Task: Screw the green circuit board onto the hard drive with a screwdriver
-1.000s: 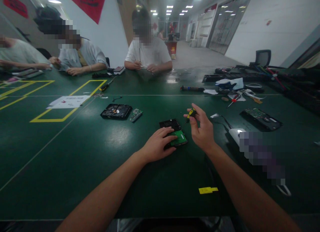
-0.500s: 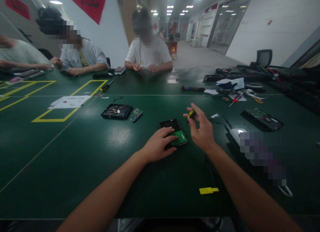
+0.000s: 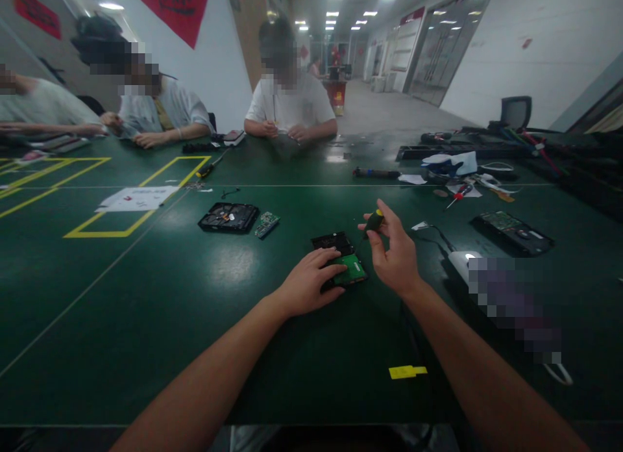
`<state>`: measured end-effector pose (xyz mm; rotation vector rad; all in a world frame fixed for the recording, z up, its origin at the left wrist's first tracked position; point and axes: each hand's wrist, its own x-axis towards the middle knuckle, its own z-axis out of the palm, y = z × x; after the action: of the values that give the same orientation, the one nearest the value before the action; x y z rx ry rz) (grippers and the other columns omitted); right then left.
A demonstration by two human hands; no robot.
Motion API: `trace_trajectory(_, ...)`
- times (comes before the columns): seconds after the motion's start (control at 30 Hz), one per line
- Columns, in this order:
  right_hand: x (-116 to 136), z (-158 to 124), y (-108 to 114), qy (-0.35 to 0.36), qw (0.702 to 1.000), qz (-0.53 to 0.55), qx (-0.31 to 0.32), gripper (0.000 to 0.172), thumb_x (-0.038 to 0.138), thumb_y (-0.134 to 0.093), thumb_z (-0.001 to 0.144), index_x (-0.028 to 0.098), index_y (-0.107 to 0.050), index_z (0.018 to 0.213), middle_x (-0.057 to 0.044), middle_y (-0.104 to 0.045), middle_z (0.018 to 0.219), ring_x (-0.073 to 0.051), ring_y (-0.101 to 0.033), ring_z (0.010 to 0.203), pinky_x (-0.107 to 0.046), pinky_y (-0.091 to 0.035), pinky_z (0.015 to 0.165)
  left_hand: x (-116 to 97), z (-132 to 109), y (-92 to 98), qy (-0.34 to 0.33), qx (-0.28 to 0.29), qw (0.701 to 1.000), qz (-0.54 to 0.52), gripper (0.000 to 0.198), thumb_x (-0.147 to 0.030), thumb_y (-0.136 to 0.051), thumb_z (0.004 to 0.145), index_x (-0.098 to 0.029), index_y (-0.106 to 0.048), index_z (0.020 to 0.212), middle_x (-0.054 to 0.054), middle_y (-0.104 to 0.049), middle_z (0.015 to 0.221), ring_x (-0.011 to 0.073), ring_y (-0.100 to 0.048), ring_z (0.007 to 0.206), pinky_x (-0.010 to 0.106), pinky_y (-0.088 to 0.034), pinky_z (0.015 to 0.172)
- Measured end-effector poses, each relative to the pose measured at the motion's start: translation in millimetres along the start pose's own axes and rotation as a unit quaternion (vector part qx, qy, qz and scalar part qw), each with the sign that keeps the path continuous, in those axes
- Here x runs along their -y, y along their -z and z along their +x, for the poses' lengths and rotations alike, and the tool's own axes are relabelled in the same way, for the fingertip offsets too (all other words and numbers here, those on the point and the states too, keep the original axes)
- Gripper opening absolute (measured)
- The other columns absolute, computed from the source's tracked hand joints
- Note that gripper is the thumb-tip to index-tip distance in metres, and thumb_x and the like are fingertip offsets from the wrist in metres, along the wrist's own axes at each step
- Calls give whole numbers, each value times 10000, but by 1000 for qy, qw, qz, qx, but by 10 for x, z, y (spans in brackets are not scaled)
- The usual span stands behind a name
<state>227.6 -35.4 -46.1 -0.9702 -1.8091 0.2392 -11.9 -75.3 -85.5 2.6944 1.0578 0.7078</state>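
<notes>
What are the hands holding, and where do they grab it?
The right hand pinches a screwdriver by its black-and-yellow handle. The left hand lies on the hard drive, pressing it down, not gripping.

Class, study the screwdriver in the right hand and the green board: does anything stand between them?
Nothing visible does. The screwdriver in the right hand slants down toward the green board with only open space between. The left hand rests on the board's left part, beside that path, not across it.
</notes>
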Motion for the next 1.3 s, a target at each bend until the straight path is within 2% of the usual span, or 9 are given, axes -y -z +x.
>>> trace_trajectory(0.1,-15,-8,-18,-1,1000,19,9,599,242,-484,1059,338,-336,1631,-98,-677,1379,-243,-765,1058,-509,-595,1042,5,-5,-8,1,-2,1000,-2,477,-380,-740,954,-223,-646,1394,151,-530,1566,360,-487,1481,592,-404,1227)
trace_trajectory(0.3,-42,6,7,41,997,-54,-42,520,324,-708,968,342,-527,1454,-84,-678,1283,-265,-715,1002,-499,-638,892,11,-7,-6,-1,-3,1000,-13,473,-370,-744,948,-223,-646,1387,156,-538,1558,367,-487,1480,614,-409,1216)
trace_trajectory(0.5,-8,19,20,28,998,-43,-28,535,286,-656,997,327,-478,1501,-96,-686,1299,-255,-723,999,-505,-625,920,3,0,-2,-1,-9,1000,-14,465,-363,-751,947,-225,-655,1379,151,-542,1555,360,-496,1474,602,-417,1218)
trace_trajectory(0.67,34,21,23,53,994,-76,-55,512,302,-761,935,309,-552,1402,-73,-695,1178,-239,-701,921,-451,-637,824,5,-2,-10,0,-7,1000,-14,457,-359,-751,946,-224,-657,1372,151,-549,1549,363,-493,1477,608,-411,1221)
trace_trajectory(0.8,2,10,4,31,996,-63,-47,537,301,-716,962,312,-515,1460,-90,-687,1248,-252,-716,963,-489,-636,877,11,-9,-12,-2,-7,1000,-11,472,-365,-753,943,-208,-653,1377,165,-548,1544,367,-490,1477,604,-410,1219)
trace_trajectory(0.97,-52,-3,-16,20,1000,13,11,583,231,-536,1045,335,-374,1595,-104,-662,1377,-244,-750,1059,-512,-607,1009,7,-8,-12,-1,-8,1000,-11,469,-370,-749,947,-214,-653,1379,164,-545,1549,367,-490,1476,603,-413,1218)
trace_trajectory(1.17,-50,16,23,38,997,-64,-34,571,306,-707,961,335,-510,1497,-86,-684,1253,-266,-705,983,-513,-632,898,0,-6,-11,-2,-9,1000,-15,459,-358,-745,950,-227,-648,1378,151,-548,1548,360,-489,1480,612,-417,1217)
trace_trajectory(1.3,-20,31,37,45,997,-64,-17,629,274,-668,970,345,-461,1559,-91,-675,1267,-272,-690,1007,-526,-618,924,-4,-5,1,1,-10,1000,-18,463,-355,-749,947,-237,-647,1382,147,-539,1559,361,-495,1476,619,-416,1215)
